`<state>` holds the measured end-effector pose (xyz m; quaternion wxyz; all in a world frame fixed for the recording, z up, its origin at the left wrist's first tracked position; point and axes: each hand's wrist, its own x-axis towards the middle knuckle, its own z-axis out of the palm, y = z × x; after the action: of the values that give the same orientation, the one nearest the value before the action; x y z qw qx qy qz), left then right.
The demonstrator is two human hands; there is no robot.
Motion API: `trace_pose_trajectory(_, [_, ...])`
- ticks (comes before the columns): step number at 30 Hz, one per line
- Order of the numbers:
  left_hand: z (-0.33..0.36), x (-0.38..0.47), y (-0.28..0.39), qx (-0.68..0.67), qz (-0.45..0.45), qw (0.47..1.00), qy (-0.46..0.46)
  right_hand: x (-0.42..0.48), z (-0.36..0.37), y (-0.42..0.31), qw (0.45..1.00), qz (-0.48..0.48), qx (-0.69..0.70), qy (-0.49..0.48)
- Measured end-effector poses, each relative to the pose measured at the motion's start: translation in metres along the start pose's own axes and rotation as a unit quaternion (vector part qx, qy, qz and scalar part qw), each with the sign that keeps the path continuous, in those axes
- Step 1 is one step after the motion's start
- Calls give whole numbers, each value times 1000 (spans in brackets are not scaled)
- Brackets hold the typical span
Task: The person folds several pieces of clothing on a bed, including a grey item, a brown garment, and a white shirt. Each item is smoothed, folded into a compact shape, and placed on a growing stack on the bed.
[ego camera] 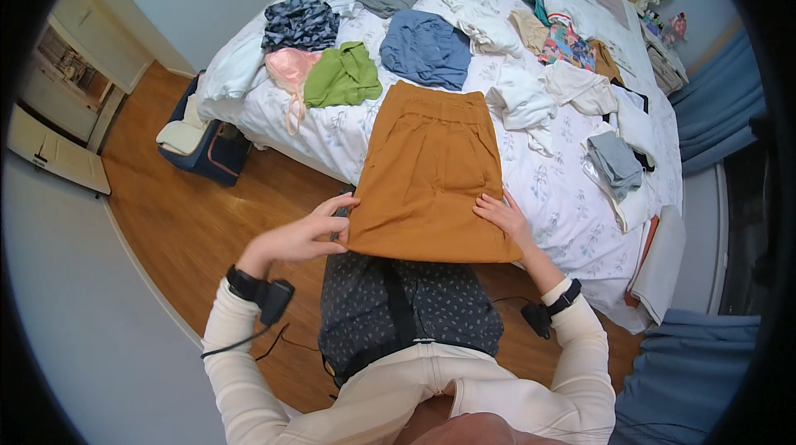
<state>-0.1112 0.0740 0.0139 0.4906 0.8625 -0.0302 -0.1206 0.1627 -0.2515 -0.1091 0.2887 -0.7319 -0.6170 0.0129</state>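
A mustard-brown garment with a wide gathered waistband (432, 171) lies spread over the near edge of the bed, its waistband towards the bed's middle. My left hand (311, 230) holds its lower left edge between thumb and fingers. Near the lower right edge, my right hand (507, 218) has its fingers on top of the cloth; its thumb is hidden, so its grip is unclear. Just beyond the waistband lies a blue garment (426, 47), with a green garment (343, 75) to its left and a crumpled white garment (522, 100) to the right.
More clothes cover the bed (553, 184), among them a pink satin garment (289, 69), a dark patterned one (301, 22) and a folded grey one (614, 162). A navy fabric storage box (211, 156) stands on the wooden floor at left. Cables hang from both wrist straps.
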Motion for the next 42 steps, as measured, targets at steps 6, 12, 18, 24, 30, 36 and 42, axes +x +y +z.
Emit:
trace_pose_trajectory(6, [-38,95,5,-104,89,988,-69,2,-20,11,986,67,122,-90])
trace_pose_trajectory(12, [-21,169,-63,-174,-193,954,-151,34,-40,23,870,353,342,-46])
trace_pose_trajectory(18, [0,118,-134,-501,-117,855,60,69,-34,39,760,446,472,-38])
trace_pose_trajectory(24, [74,131,-120,-287,-12,867,406,44,-23,30,792,397,464,9])
trace_pose_trajectory(30, [120,101,-80,-220,-14,836,504,-11,-15,-4,820,390,406,96])
trace_pose_trajectory(36, [140,68,-96,-81,62,896,433,-50,-1,-16,946,199,247,70])
trace_pose_trajectory(42, [156,69,-116,-152,-101,858,480,-27,17,-5,906,304,237,177])
